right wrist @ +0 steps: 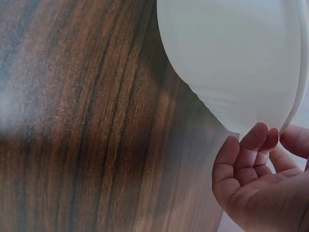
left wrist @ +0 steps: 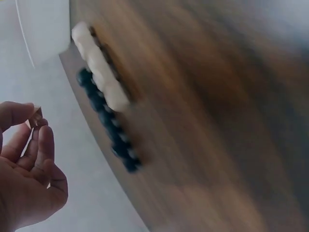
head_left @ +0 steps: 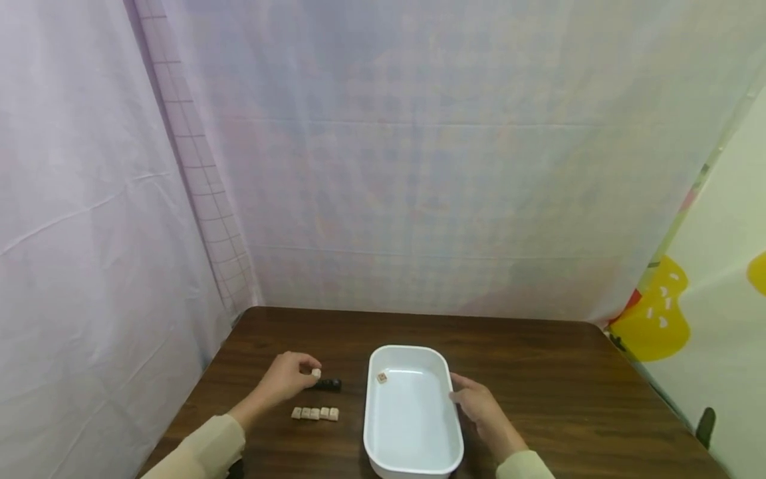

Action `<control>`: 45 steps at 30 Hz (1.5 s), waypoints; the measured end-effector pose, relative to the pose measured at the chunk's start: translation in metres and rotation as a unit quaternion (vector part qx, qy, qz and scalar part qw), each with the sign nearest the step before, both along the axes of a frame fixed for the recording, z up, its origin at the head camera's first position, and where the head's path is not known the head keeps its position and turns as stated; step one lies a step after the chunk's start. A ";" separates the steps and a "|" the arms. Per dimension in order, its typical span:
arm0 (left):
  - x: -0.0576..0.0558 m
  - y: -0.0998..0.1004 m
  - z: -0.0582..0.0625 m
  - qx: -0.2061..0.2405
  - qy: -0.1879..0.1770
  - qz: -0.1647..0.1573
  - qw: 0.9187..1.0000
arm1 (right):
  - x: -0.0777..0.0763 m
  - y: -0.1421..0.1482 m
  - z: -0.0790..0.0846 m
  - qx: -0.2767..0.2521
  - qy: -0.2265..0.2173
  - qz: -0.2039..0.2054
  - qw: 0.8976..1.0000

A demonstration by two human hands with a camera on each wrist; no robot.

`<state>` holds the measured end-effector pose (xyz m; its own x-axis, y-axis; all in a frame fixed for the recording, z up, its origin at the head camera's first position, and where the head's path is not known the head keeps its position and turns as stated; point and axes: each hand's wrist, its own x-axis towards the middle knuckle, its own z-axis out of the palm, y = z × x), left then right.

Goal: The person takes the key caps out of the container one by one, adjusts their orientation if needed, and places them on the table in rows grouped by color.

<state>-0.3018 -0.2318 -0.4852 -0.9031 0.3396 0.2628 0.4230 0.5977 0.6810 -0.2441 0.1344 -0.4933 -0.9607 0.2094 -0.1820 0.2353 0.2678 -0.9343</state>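
Between thumb and fingertips my left hand [head_left: 286, 374] pinches a small beige cube [head_left: 316, 374], also visible in the left wrist view as a small brownish cube [left wrist: 36, 116]. Below it on the table lies a short row of dark pieces [head_left: 329, 384]. Nearer to me, a row of several beige cubes [head_left: 314, 413] with faint marks on top sits side by side. My right hand [head_left: 479, 404] grips the right rim of a white rectangular basin [head_left: 458, 436], thumb over the edge and fingers against the outside wall. Inside the basin, a single beige cube [head_left: 382, 378] with reddish marks lies near the left wall.
The brown wood-grain table [head_left: 556, 372] carries everything. Pale curtains [head_left: 419, 166] hang behind it and along the left side. To the right is a light sheet with yellow printed shapes [head_left: 655, 319].
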 end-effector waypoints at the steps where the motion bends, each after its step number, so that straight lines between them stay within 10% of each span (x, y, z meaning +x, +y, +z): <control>1: 0.002 -0.007 -0.001 0.003 -0.003 0.008 1.000 | 0.000 0.000 0.000 -0.001 -0.002 0.000 1.000; 14: 0.011 -0.051 -0.024 -0.001 -0.043 0.052 0.998 | -0.001 -0.001 -0.001 0.005 0.005 0.004 1.000; 23: 0.009 -0.061 -0.045 -0.015 -0.052 0.029 0.998 | -0.001 0.000 0.000 0.019 0.017 0.004 1.000; 45: 0.012 -0.059 -0.050 0.008 -0.093 -0.026 0.995 | -0.002 -0.001 0.000 0.026 0.008 0.007 1.000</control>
